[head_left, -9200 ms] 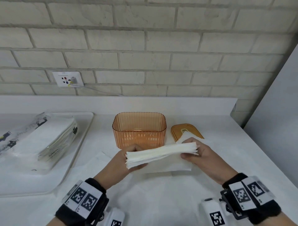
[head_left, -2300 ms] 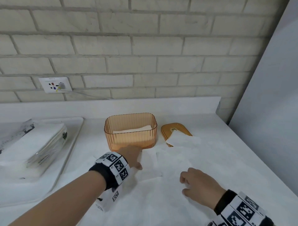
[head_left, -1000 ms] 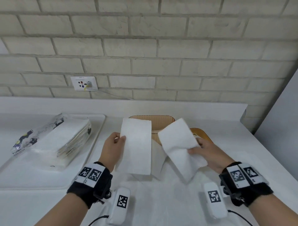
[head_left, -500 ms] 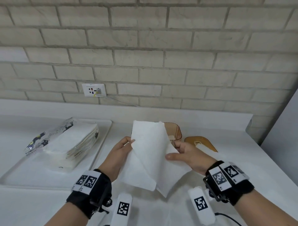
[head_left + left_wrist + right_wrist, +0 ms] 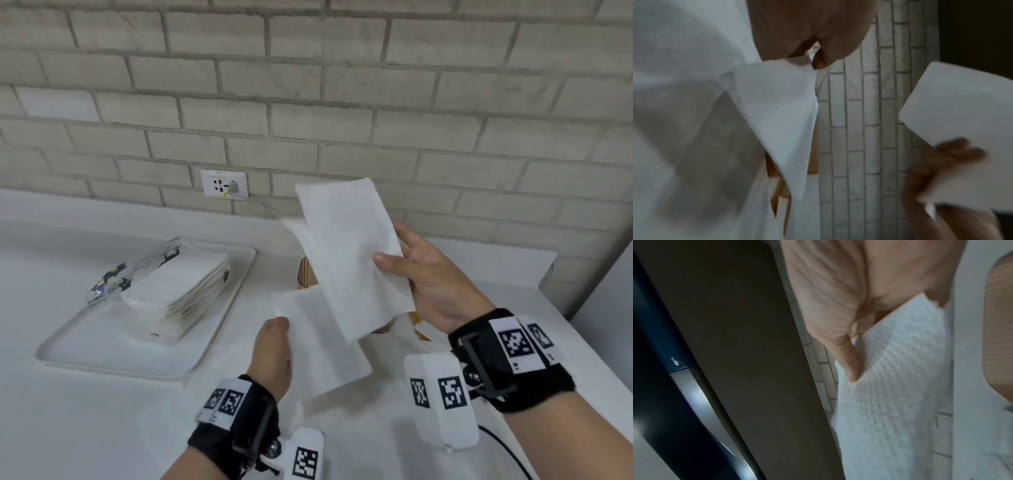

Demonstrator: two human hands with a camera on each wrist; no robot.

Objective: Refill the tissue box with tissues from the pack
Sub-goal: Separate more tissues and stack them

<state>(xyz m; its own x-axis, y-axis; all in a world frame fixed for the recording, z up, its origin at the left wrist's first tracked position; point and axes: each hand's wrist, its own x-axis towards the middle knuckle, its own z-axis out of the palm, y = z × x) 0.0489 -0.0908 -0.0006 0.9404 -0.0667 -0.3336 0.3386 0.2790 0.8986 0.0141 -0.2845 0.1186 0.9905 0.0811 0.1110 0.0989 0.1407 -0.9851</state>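
On the white tray at far left lies the opened clear plastic pack of white folded tissues, well away from the hands. The left hand pinches one white paper tissue low over the white surface. The right hand grips a second white tissue higher. The ribbed orange tissue box is mostly hidden behind them. Such limp sheets, loosely pinched, could slip, crumple, or miss the hidden box.
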